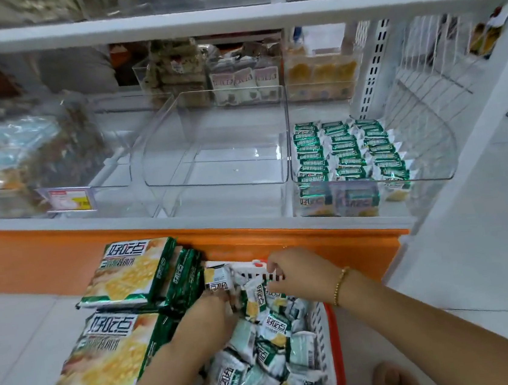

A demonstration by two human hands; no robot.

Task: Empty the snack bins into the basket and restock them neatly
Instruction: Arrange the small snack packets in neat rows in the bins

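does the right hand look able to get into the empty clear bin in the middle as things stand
Probably yes. The right hand is down at the basket among small packets, but the empty clear bin is open on top, nothing stands before its front, and the shelf above leaves room.

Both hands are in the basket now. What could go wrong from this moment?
The two large packs lie over the left side of the basket; the left hand, digging beside them, may knock them to the floor. The small packets are heaped loose near the rim, so some may spill. The empty bin sits askew; filling could shift it.
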